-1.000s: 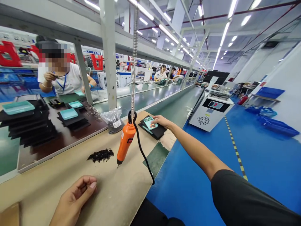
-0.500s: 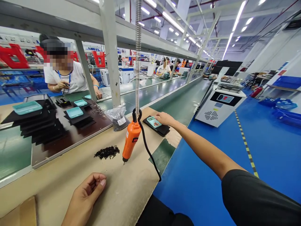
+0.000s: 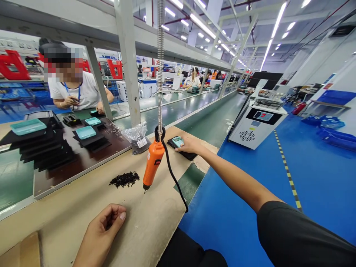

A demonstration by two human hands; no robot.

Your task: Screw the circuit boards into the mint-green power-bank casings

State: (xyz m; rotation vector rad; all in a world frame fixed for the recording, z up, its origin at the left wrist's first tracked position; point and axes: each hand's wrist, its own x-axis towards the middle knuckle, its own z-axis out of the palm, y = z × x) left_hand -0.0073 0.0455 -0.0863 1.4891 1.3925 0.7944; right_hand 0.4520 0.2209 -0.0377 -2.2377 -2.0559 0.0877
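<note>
My right hand [image 3: 188,145] reaches far across the beige workbench [image 3: 69,207] and grips the near edge of a black tray [image 3: 182,150] that carries a teal device [image 3: 178,141]. My left hand [image 3: 101,231] rests on the bench close to me, fingers curled with thumb against fingertips; I cannot make out anything in them. An orange electric screwdriver [image 3: 152,165] hangs on a spring cord between the two hands, tip down. A small pile of black screws [image 3: 124,179] lies just left of it.
A plastic bag of parts [image 3: 137,138] stands behind the screwdriver. Stacked black trays with teal devices [image 3: 86,132] sit on the dark conveyor board [image 3: 83,163]. A co-worker in a white shirt [image 3: 73,94] works opposite. A white machine [image 3: 256,124] stands on the blue floor.
My right hand has slid down from the teal device to the near edge of the black tray and closed on it. The view shifted a little; my left hand stayed put.
</note>
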